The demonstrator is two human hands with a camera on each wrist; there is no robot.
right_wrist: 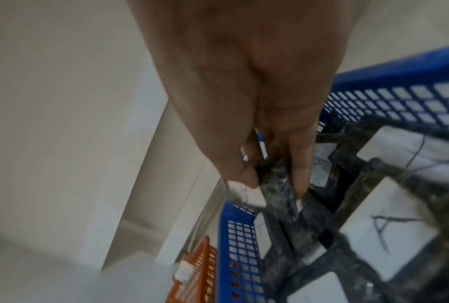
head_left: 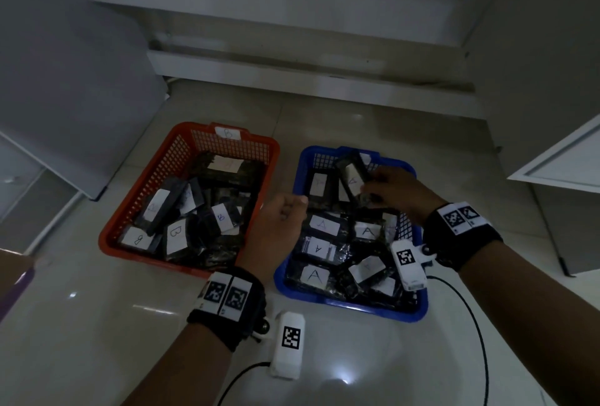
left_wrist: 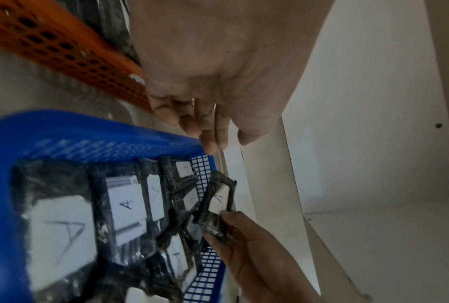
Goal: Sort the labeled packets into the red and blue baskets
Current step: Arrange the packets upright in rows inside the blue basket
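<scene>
The red basket (head_left: 112,230) on the left holds several black packets with white labels marked B. To its right, the blue basket (head_left: 350,307) holds several packets marked A. My right hand (head_left: 394,193) pinches one black packet (head_left: 351,175) labelled A, tilted above the far end of the blue basket. The right wrist view shows thumb and finger clamped on that packet's edge (right_wrist: 278,185). My left hand (head_left: 282,220) hovers between the two baskets, fingers relaxed (left_wrist: 208,131), holding nothing. From the left wrist, the held packet (left_wrist: 219,197) hangs over the blue basket's rim (left_wrist: 62,127).
Both baskets sit on a pale glossy tiled floor (head_left: 130,324). White cabinet panels (head_left: 81,97) stand to the left and behind, and a white door (head_left: 558,162) juts in at the right. Black cables (head_left: 480,324) trail from the wrist cameras across the floor.
</scene>
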